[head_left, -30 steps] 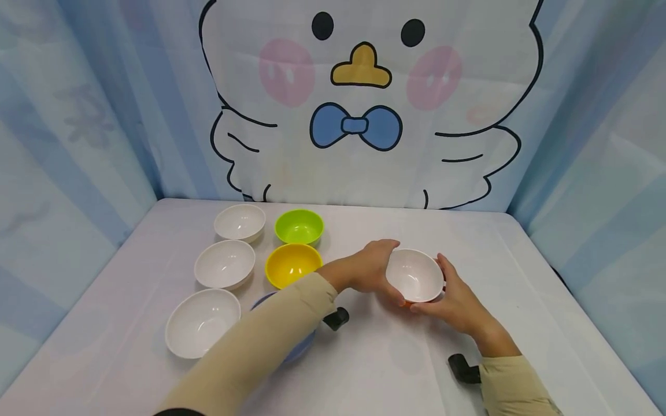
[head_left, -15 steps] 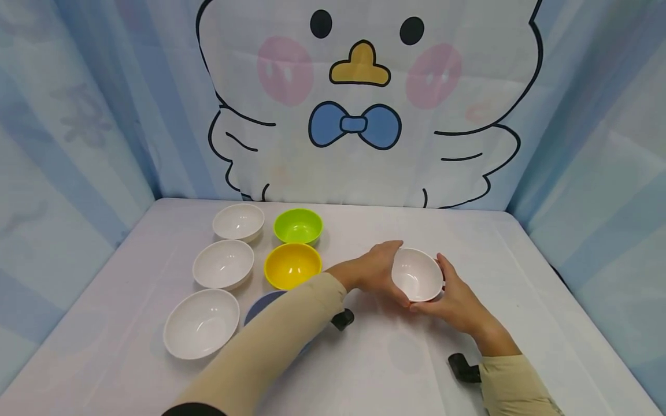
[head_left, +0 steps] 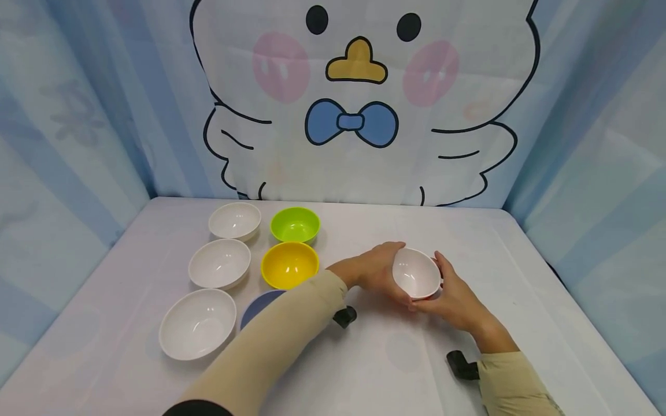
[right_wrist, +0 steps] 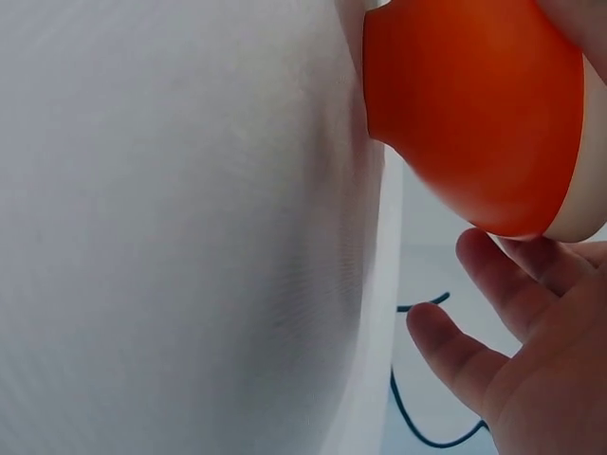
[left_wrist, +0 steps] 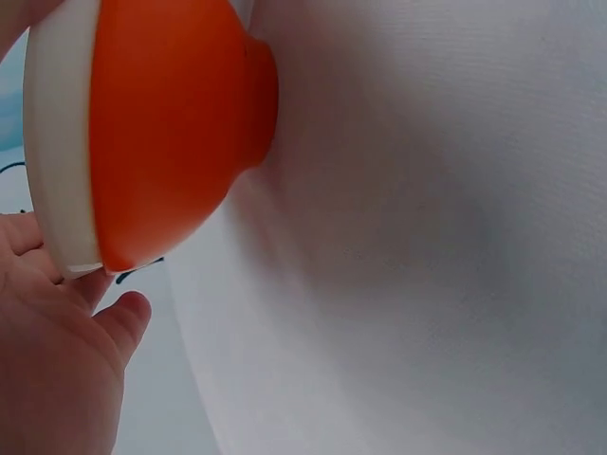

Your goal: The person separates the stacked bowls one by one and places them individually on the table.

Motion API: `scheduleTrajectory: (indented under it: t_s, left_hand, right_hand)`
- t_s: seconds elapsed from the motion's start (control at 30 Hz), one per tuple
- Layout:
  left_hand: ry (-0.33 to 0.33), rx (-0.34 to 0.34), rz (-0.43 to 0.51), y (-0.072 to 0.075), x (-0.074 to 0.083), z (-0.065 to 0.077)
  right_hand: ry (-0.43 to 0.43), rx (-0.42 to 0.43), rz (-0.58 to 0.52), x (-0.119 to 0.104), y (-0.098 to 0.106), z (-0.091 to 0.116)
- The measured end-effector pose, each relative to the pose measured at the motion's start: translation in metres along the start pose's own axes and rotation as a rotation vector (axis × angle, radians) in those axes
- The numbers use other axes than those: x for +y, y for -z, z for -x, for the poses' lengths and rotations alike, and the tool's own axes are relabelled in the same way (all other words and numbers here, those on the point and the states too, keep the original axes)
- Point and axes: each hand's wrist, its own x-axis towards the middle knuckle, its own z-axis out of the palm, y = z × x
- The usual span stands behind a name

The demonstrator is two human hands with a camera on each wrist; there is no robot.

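Note:
A white bowl (head_left: 416,273) sits nested in an orange bowl (left_wrist: 171,123), right of the table's middle. In both wrist views the white wall rises as a band above the orange one. My left hand (head_left: 378,273) curls round the left side of the white bowl, thumb toward me and fingers at the far side. From the right, my right hand (head_left: 458,297) holds the same bowl with thumb and fingers spread round it. The two thumbs meet at the near rim. In the right wrist view, the orange bowl's foot (right_wrist: 379,76) is down at the white cloth.
Three white bowls (head_left: 198,323) line the left of the table (head_left: 364,375). Beside them stand a green bowl (head_left: 295,225), a yellow bowl (head_left: 289,266) and a blue bowl (head_left: 259,305), partly hidden by my left sleeve (head_left: 276,341). A printed curtain (head_left: 354,167) hangs behind.
My left hand has shifted slightly right around the white bowl. Less orange shows below its near rim than a second ago. The right hand has stayed nearly still.

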Motion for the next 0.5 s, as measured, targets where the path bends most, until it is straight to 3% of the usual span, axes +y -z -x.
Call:
scheduleTrajectory:
  t_s: [0.2, 0.5]
  left_hand:
    - [0.022, 0.022, 0.038, 0.012, 0.002, 0.007]
    - [0.066, 0.068, 0.079, 0.049, 0.001, 0.026]
  right_hand:
    - [-0.026, -0.024, -0.018, -0.004, 0.000, -0.001]
    - [-0.062, -0.045, -0.012, -0.006, 0.000, -0.002]
